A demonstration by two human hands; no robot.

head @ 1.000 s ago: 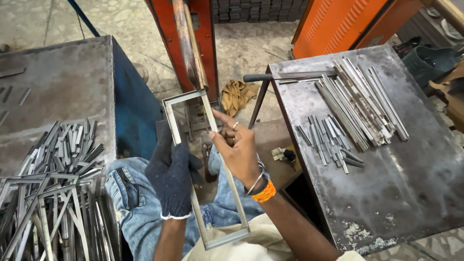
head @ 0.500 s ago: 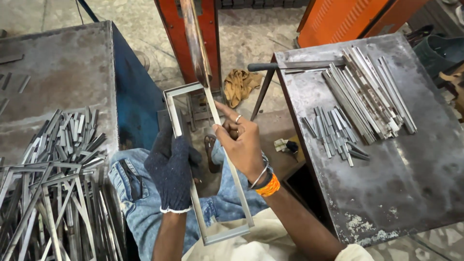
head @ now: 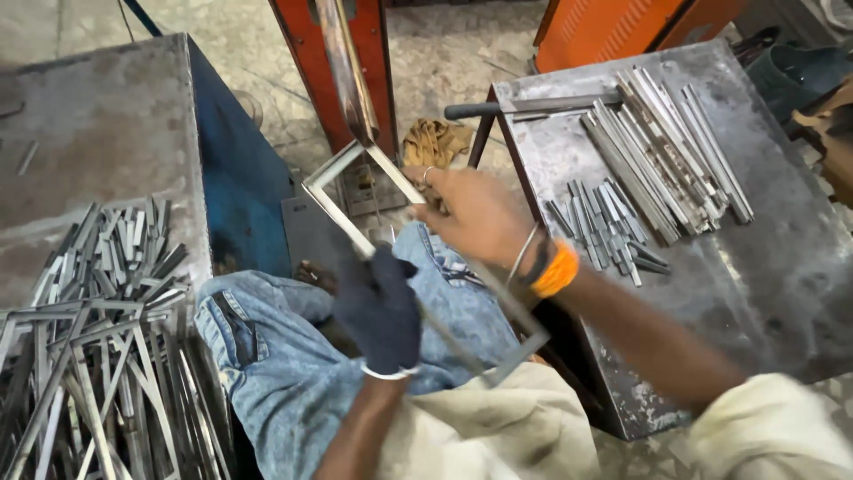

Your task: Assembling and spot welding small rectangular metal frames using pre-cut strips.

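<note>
I hold a long rectangular metal frame (head: 330,197) over my lap, tilted so its far corner points up and left. My left hand (head: 380,307), in a dark glove, grips the frame's left rail near the middle. My right hand (head: 471,213), bare, with a ring and an orange wristband, grips the right rail higher up. The frame's near end (head: 524,351) hangs over my jeans (head: 267,356). The frame's top sits close to the red upright of a machine (head: 355,71).
A metal table at the left (head: 98,133) carries a heap of short strips and welded frames (head: 98,338). A metal table at the right (head: 755,258) holds long bars (head: 662,151) and shorter pieces (head: 604,227). A tan glove or rag (head: 433,142) lies on the floor.
The frame has swung from nearly upright to slanted, its top going left. My right hand has moved up and right along it; my left hand has dropped lower.
</note>
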